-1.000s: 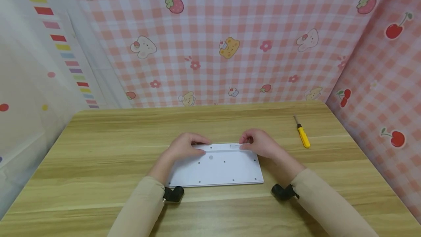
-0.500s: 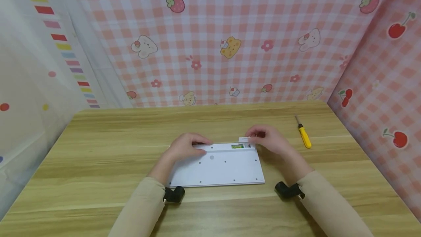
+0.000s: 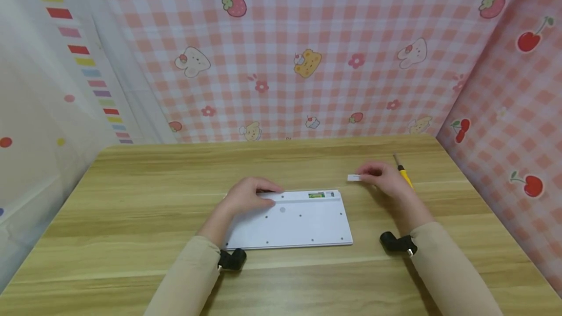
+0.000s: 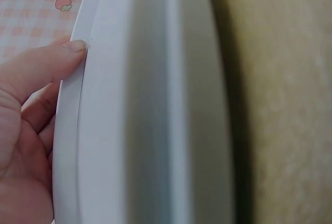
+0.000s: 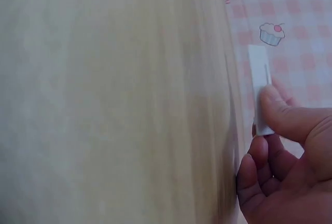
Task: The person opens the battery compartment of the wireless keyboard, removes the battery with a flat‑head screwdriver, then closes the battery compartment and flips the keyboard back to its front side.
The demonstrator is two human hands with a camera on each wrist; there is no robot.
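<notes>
A white keyboard (image 3: 290, 228) lies face down on the table, with small dark screw holes across its back. Near its far right corner the battery compartment is uncovered, and a green battery (image 3: 316, 195) shows in it. My left hand (image 3: 247, 195) grips the far edge on the left, thumb on the back panel; in the left wrist view the thumb (image 4: 67, 58) presses the keyboard's rim. Off to the right, above the table, my right hand (image 3: 383, 179) pinches the small white battery cover (image 5: 258, 89) between thumb and fingers, apart from the keyboard.
A yellow-handled screwdriver (image 3: 405, 175) lies at the right on the wooden table (image 3: 175, 169), partly hidden behind my right hand. A pink checked cloth (image 3: 281, 96) hangs behind the table's back edge, and another covers the right side.
My right hand has taken the battery cover off the keyboard and carried it to the right, baring the battery. The left hand and the keyboard have stayed in place.
</notes>
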